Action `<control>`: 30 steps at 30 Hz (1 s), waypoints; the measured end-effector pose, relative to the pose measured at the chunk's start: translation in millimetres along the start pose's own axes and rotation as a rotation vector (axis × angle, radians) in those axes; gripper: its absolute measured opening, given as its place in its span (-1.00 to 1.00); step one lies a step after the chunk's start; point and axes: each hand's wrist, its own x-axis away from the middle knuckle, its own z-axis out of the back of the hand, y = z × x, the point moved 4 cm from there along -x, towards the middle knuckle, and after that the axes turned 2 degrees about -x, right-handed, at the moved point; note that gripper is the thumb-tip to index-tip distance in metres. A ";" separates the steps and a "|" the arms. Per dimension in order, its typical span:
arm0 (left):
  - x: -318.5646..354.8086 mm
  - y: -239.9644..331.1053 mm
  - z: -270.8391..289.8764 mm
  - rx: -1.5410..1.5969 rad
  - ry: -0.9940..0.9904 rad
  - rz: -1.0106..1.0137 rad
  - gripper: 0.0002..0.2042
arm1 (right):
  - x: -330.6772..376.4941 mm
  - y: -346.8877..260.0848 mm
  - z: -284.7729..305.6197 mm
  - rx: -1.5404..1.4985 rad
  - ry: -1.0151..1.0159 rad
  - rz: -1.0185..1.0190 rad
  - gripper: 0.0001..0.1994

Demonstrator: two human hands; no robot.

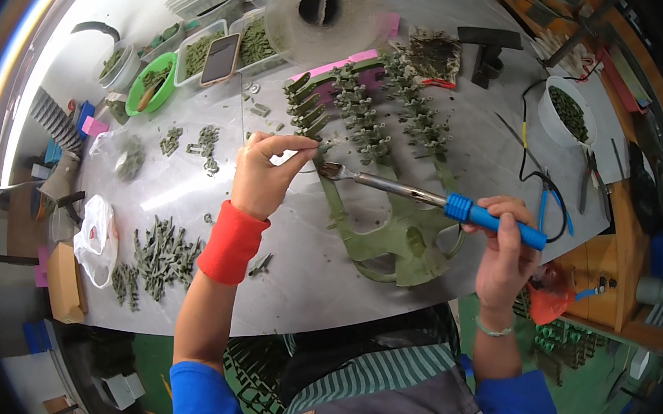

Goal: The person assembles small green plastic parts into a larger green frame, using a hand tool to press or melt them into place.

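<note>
Hard to make out: the left hand's (259, 173) fingertips close in a pinch, but whether they grip a small green part or just touch the frame's left branch, can't tell. Those fingers hide a bit of that branch. The metal head of the blue-handled iron (404, 188) overlaps the same branch (contact unclear from this angle). Right hand (505, 246) is closed around the iron's handle; its palm side is partly hidden.

Green branched frame (410, 257) lies on the grey table (293, 290), just right of the left hand and left of the right hand, upper branches over a pink sheet (328, 69).
</note>
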 end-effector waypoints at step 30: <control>164.4 -90.1 73.2 0.578 -0.008 0.629 -0.80 | 10.0 -9.9 22.8 0.019 0.036 -0.121 -0.84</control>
